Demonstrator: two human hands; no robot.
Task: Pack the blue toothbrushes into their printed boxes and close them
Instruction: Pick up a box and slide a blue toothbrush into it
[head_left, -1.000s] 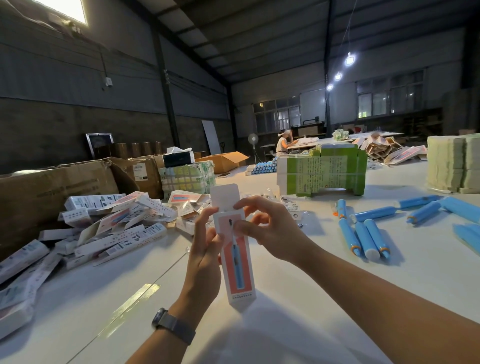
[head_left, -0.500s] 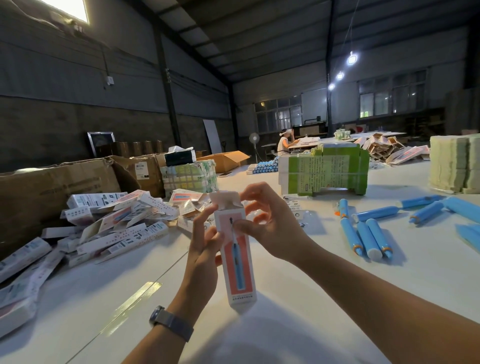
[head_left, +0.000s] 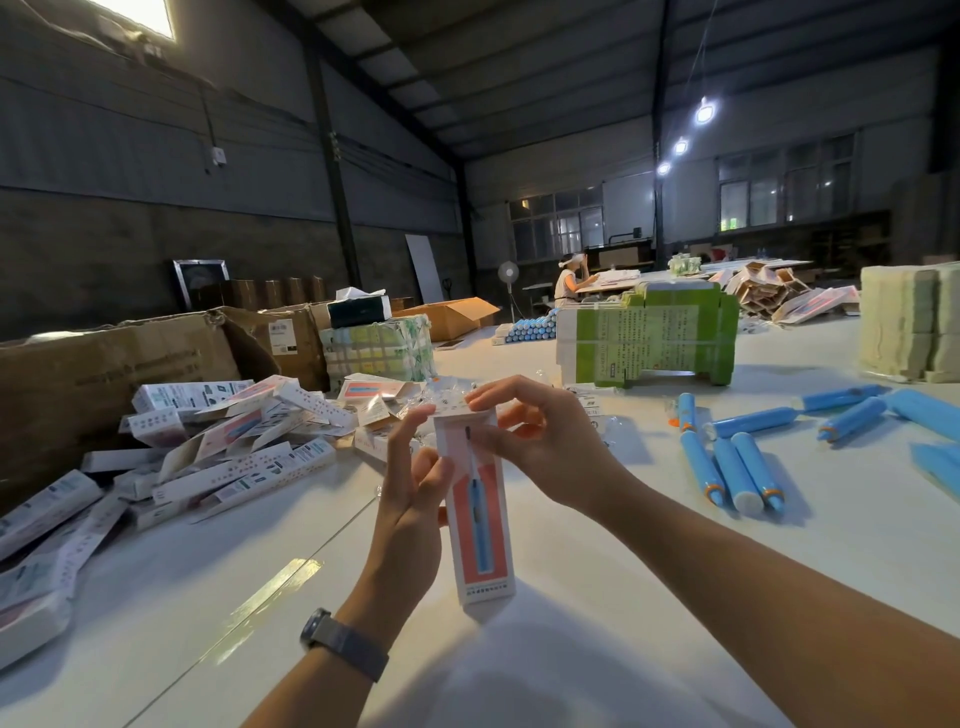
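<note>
No text readable. Printed box (head_left: 480, 519) at centre: line of small characters along bottom edge, too blurred to read. Green cartons (head_left: 647, 345) at 1 o'clock: columns of dark print, illegible. Brown carton (head_left: 104, 374) at 9 o'clock: faint dark lettering, not readable. White label (head_left: 282, 338) on carton at 11 o'clock: too small.

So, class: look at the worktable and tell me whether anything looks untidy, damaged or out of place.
The printed boxes at the left lie in a jumbled heap, several with open flaps. Behind them a cardboard carton has a torn, sagging edge. The blue toothbrushes lie scattered at different angles.
</note>
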